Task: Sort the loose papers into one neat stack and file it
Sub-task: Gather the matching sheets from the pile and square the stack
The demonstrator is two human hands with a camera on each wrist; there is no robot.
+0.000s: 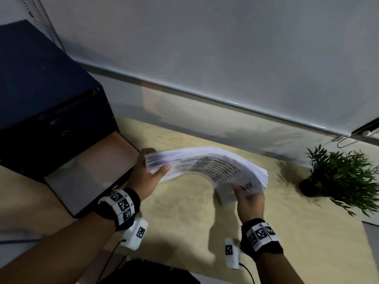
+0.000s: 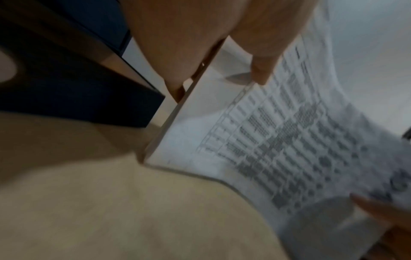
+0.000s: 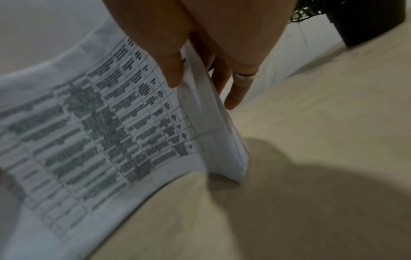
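Note:
A stack of white printed papers (image 1: 207, 165) arches upward above the beige desk (image 1: 184, 218), held at both ends. My left hand (image 1: 149, 171) grips its left end, thumb on top and fingers underneath. My right hand (image 1: 249, 198) grips the right end the same way. In the left wrist view the thumb presses the top sheet of the papers (image 2: 278, 140), which carries a printed table. The right wrist view shows the papers (image 3: 100, 132) pinched between thumb and fingers, with the edge of the stack fanned slightly. A dark box-like cabinet (image 1: 45, 111) with an open compartment at its base stands just left of my left hand.
A small potted plant (image 1: 340, 177) in a dark pot stands on the desk at the right. A grey wall (image 1: 205, 58) with a rail runs behind the desk. Cables trail from both wrist devices toward the front edge.

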